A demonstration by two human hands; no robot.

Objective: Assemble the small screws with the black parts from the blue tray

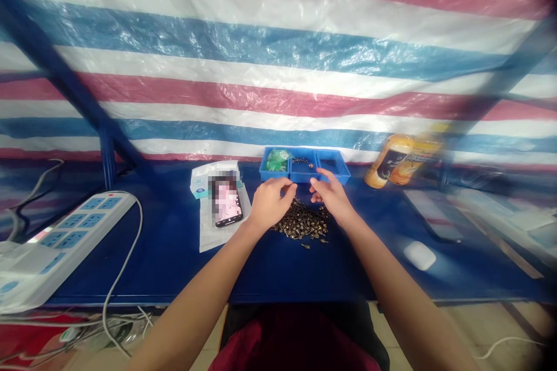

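A heap of small brass-coloured screws (pixel 302 223) lies on the blue table, just below both hands. My left hand (pixel 273 202) is over the heap's left side, thumb and fingertips pinched together; anything between them is too small to make out. Over the right side is my right hand (pixel 331 194), its index finger stretched out and apart from the thumb, with nothing visible in it. Directly beyond the fingertips stands a blue divided tray (pixel 303 175). Its left compartment holds a green plastic packet (pixel 277 160), and the middle one has several screws (pixel 300 160).
Left of the heap, a lit phone (pixel 228 200) leans on a white packet (pixel 206 235). A power strip (pixel 65 237) with a loose cable is farther left. Yellow bottles or cans (pixel 389 159), a flat phone-like slab (pixel 430 214) and a white rounded case (pixel 420 255) are on the right.
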